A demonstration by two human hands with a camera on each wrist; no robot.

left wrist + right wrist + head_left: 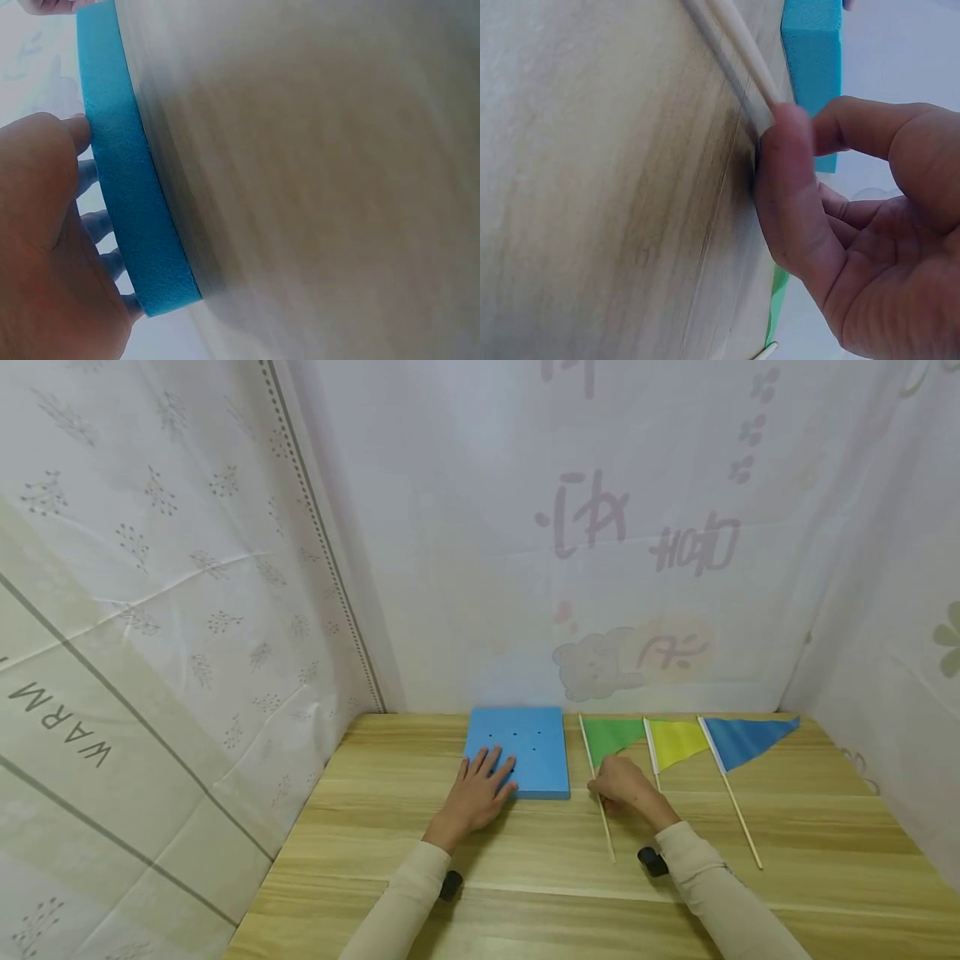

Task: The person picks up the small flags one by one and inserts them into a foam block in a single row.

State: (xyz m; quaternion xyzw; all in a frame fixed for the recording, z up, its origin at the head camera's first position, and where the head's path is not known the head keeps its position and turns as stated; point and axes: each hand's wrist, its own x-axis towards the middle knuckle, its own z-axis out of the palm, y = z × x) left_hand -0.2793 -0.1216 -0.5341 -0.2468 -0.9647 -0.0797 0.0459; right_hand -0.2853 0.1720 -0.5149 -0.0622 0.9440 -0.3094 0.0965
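My left hand (pixel 474 797) lies with straight, spread fingers on the near left part of a blue foam block (pixel 542 768), whose top has several small holes. In the left wrist view, the thumb reaches the block's side edge (pixel 131 172). To the right of the block, my right hand (pixel 628 787) pinches the wooden stick (pixel 608 837) of a green pennant flag (pixel 606 737) between thumb and fingers. The right wrist view shows the stick (pixel 744 49) slanting up from the fingertips, near the tabletop. Part of the stick is hidden behind the hand.
A yellow pennant flag (pixel 675 742) and a blue pennant flag (pixel 746 743) lie further right on the wooden table (pixel 540 893). The yellow flag's stick is partly covered by the right hand. Printed curtains (pixel 465 568) hang behind the table and at both sides.
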